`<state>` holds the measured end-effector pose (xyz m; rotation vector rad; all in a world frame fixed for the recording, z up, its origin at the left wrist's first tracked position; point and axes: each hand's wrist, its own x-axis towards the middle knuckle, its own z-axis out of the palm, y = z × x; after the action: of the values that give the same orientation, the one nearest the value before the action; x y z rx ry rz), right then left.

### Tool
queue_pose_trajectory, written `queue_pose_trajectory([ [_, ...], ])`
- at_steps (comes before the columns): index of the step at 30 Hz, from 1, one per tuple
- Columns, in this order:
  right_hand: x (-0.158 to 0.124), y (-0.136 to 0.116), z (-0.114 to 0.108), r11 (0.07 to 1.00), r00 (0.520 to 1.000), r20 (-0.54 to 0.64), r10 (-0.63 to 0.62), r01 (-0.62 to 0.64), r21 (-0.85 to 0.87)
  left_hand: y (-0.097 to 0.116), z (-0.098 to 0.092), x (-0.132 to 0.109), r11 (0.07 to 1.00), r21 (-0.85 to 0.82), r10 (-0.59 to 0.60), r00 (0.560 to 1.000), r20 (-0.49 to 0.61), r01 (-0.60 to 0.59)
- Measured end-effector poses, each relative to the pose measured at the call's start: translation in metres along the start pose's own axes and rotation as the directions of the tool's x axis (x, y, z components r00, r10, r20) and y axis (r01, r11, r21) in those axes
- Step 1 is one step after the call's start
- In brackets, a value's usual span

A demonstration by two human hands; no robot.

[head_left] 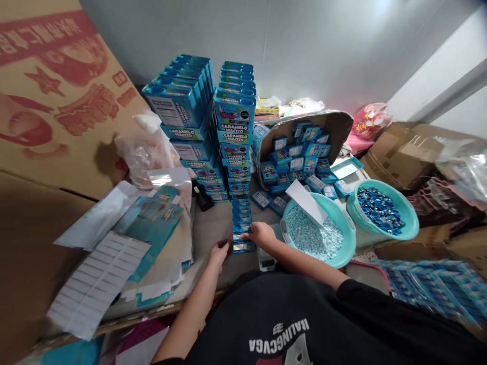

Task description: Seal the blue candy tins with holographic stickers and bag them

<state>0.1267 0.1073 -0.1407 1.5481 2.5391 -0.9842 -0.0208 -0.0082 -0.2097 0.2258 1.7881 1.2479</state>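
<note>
Both hands pinched the near end of a row of small blue cardboard boxes [242,223]: left hand [219,252] steadying, right hand [259,233] fingers curled on top. Best bet was squeezing the ends evenly so the row didn't buckle beside the teal plastic basin of white pellets [344,223].

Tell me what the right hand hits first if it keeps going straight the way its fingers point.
The right hand points left, already touching the row of small blue packs. Beyond them, probably the left hand, though depth is unclear.
</note>
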Motion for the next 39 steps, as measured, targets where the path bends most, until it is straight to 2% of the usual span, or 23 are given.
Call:
queue_pose_trajectory([
  [3, -0.01, -0.002, -0.004, 0.997, 0.994, -0.102, -0.044, 0.05, 0.051, -0.011, -0.001, 0.002, 1.0, -0.002, 0.016, 0.997, -0.071, -0.017],
  [6, -0.021, 0.005, -0.033, 0.992, 0.957, -0.28, -0.076, 0.101, 0.076, -0.015, -0.007, -0.002, 0.998, -0.007, 0.059, 0.993, -0.105, -0.06],
  [9, -0.033, 0.041, -0.083, 0.993, 0.867, -0.497, -0.03, 0.081, 0.082, -0.019, -0.017, -0.016, 0.992, 0.008, 0.123, 0.982, -0.144, -0.123],
  [12, -0.048, 0.095, -0.125, 0.999, 0.753, -0.656, 0.049, -0.031, 0.039, -0.027, -0.028, -0.034, 0.984, 0.043, 0.18, 0.964, -0.193, -0.175],
  [13, -0.053, 0.111, -0.133, 0.998, 0.766, -0.64, 0.061, -0.066, 0.017, -0.03, -0.031, -0.04, 0.981, 0.053, 0.193, 0.958, -0.21, -0.186],
  [15, -0.062, 0.135, -0.14, 0.995, 0.831, -0.549, 0.087, -0.102, 0.003, -0.031, -0.033, -0.048, 0.976, 0.069, 0.215, 0.946, -0.242, -0.205],
  [17, -0.067, 0.14, -0.142, 0.994, 0.884, -0.455, 0.105, -0.098, 0.039, -0.024, -0.029, -0.056, 0.968, 0.091, 0.249, 0.93, -0.27, -0.233],
  [19, -0.071, 0.122, -0.144, 0.994, 0.882, -0.459, 0.107, -0.085, 0.069, -0.006, -0.021, -0.066, 0.948, 0.119, 0.317, 0.905, -0.282, -0.295],
  [21, -0.077, 0.087, -0.15, 0.982, 0.848, -0.522, 0.092, 0.01, 0.19, 0.024, -0.009, -0.08, 0.914, 0.124, 0.405, 0.88, -0.25, -0.386],
  [22, -0.081, 0.066, -0.153, 0.935, 0.825, -0.557, 0.091, 0.122, 0.334, 0.042, -0.003, -0.088, 0.897, 0.099, 0.443, 0.874, -0.202, -0.432],
  [23, -0.085, 0.044, -0.157, 0.822, 0.83, -0.554, 0.067, 0.268, 0.502, 0.061, 0.003, -0.096, 0.881, 0.058, 0.474, 0.871, -0.128, -0.47],
  [24, -0.09, 0.023, -0.16, 0.682, 0.861, -0.508, 0.009, 0.367, 0.633, 0.08, 0.009, -0.105, 0.866, 0.01, 0.5, 0.865, -0.022, -0.5],
  [25, -0.094, 0.005, -0.161, 0.55, 0.883, -0.468, -0.047, 0.414, 0.725, 0.098, 0.014, -0.114, 0.844, -0.04, 0.537, 0.838, 0.101, -0.535],
  [26, -0.097, -0.01, -0.161, 0.442, 0.898, -0.429, -0.099, 0.426, 0.79, 0.114, 0.018, -0.122, 0.8, -0.095, 0.598, 0.773, 0.211, -0.593],
  [27, -0.1, -0.021, -0.16, 0.368, 0.909, -0.394, -0.135, 0.415, 0.832, 0.128, 0.021, -0.129, 0.753, -0.14, 0.651, 0.696, 0.303, -0.643],
  [28, -0.101, -0.029, -0.157, 0.319, 0.918, -0.368, -0.148, 0.397, 0.861, 0.14, 0.024, -0.136, 0.724, -0.148, 0.671, 0.639, 0.376, -0.674],
  [29, -0.1, -0.034, -0.153, 0.281, 0.928, -0.342, -0.146, 0.371, 0.885, 0.148, 0.025, -0.142, 0.706, -0.119, 0.671, 0.606, 0.427, -0.699],
  [30, -0.099, -0.035, -0.148, 0.252, 0.94, -0.31, -0.139, 0.337, 0.907, 0.154, 0.026, -0.147, 0.697, -0.048, 0.653, 0.606, 0.455, -0.715],
  [32, -0.095, -0.033, -0.14, 0.236, 0.962, -0.233, -0.139, 0.261, 0.936, 0.16, 0.025, -0.155, 0.663, 0.15, 0.621, 0.65, 0.438, -0.734],
  [33, -0.092, -0.031, -0.138, 0.254, 0.969, -0.205, -0.138, 0.234, 0.938, 0.161, 0.024, -0.158, 0.617, 0.235, 0.638, 0.653, 0.408, -0.751],
  [34, -0.091, -0.028, -0.137, 0.284, 0.972, -0.197, -0.129, 0.226, 0.932, 0.161, 0.022, -0.161, 0.555, 0.296, 0.675, 0.629, 0.387, -0.778],
  [37, -0.089, -0.022, -0.139, 0.425, 0.967, -0.228, -0.116, 0.256, 0.868, 0.161, 0.015, -0.17, 0.355, 0.367, 0.771, 0.492, 0.404, -0.86],
  [39, -0.092, -0.023, -0.141, 0.512, 0.966, -0.248, -0.078, 0.252, 0.821, 0.162, 0.014, -0.177, 0.273, 0.41, 0.825, 0.431, 0.365, -0.87],
])
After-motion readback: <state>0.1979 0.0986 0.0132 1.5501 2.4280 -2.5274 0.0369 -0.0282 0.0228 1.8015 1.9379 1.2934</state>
